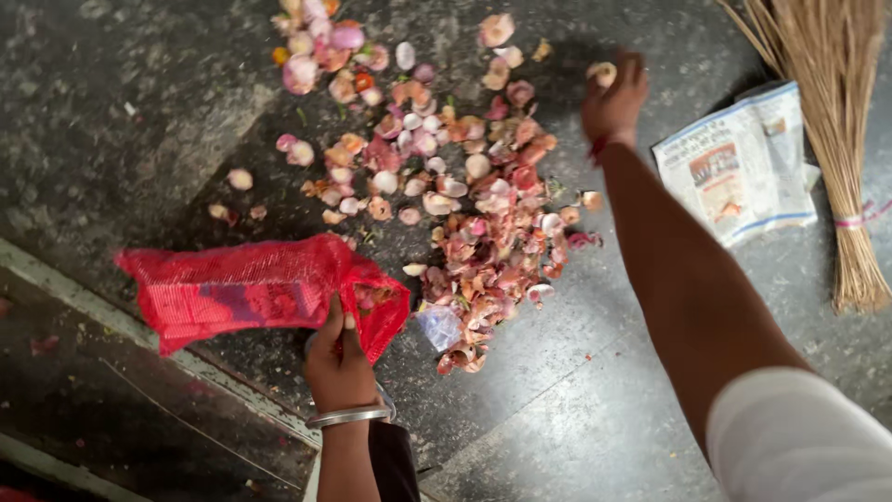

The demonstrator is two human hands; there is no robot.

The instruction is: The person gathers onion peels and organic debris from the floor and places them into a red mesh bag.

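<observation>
On speckled stone floor (139, 112): left hand (339, 358) pinches red mesh sack (232, 288); right hand (613, 98) closed on papery onion peel (602, 72).

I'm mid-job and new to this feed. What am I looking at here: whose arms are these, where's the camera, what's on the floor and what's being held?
There is no machine: these are a person's two bare arms, filmed by one camera worn on their head and looking down. The left hand, with a metal bangle at the wrist, has its grip on the edge of a red mesh bag lying on the dark stone floor. The right hand reaches far out and pinches a pale peel piece. Between the hands lies a scattered heap of pink and white onion peels. To the right lie a folded newspaper and a straw broom.
</observation>
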